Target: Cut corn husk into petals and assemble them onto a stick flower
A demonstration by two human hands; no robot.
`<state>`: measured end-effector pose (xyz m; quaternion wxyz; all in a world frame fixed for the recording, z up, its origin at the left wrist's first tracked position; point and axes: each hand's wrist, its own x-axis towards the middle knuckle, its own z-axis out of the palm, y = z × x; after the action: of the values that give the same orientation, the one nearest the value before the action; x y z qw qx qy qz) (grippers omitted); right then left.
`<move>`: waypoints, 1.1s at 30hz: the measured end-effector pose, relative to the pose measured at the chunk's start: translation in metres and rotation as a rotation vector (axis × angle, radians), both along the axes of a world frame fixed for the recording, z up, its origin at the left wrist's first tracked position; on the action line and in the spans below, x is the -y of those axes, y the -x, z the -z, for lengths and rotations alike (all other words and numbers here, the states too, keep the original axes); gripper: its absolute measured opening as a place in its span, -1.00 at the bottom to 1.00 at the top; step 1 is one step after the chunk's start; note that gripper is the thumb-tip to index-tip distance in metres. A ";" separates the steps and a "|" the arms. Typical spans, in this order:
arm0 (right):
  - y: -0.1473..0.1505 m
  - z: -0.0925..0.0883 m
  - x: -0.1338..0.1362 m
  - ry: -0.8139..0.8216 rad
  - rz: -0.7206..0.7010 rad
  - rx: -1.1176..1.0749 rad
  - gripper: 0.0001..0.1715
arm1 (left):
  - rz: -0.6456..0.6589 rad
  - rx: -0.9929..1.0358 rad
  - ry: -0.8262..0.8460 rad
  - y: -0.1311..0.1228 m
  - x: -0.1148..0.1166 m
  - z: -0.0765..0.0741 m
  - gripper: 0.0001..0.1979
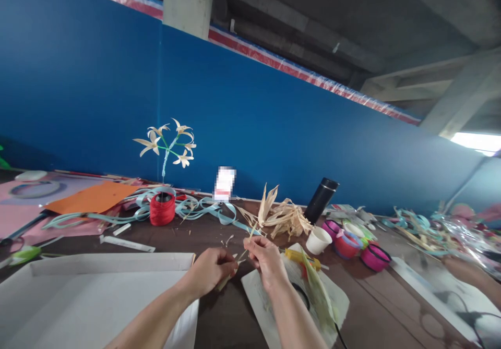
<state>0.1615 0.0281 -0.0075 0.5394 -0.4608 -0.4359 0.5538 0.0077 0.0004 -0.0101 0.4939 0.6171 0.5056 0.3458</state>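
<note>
My left hand [209, 272] and my right hand [265, 257] meet over the dark table, both pinched on a thin strip of dried corn husk [242, 255] stretched between them. A pale end of the strip pokes up above my right fingers. Just beyond them lies a heap of dried corn husks [282, 216]. Under my right forearm is a white sheet [254, 291] with a yellow glue gun [301, 257] and green husk strips on it.
A red thread spool [162, 208] and light blue ribbon [203, 207] lie at back left, near orange paper [94, 197]. A husk flower stem [169, 148] stands by the blue wall. A black flask [320, 200], a white cup [318, 240], pink tape rolls [374, 257] and a white box lid [90, 286] surround me.
</note>
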 end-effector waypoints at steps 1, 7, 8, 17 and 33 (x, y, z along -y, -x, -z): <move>0.000 -0.001 0.000 -0.006 0.007 0.017 -0.66 | -0.003 -0.018 -0.009 0.000 0.000 -0.001 -0.66; -0.004 0.000 -0.001 -0.047 0.022 0.178 -0.64 | -0.026 -0.109 -0.071 0.002 0.004 -0.007 -0.70; -0.005 0.002 -0.002 -0.063 0.020 0.205 -0.64 | -0.027 -0.116 -0.078 0.002 0.004 -0.007 -0.70; -0.008 0.002 -0.002 -0.051 -0.060 0.233 -0.63 | -0.108 -0.201 -0.150 0.003 0.004 -0.007 -0.72; -0.008 -0.006 0.003 0.124 -0.277 -0.113 -0.56 | -0.049 0.111 0.033 0.002 -0.003 0.000 -0.66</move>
<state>0.1692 0.0249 -0.0018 0.4522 -0.3965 -0.4293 0.6738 0.0059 0.0033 -0.0096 0.5227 0.5764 0.4979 0.3830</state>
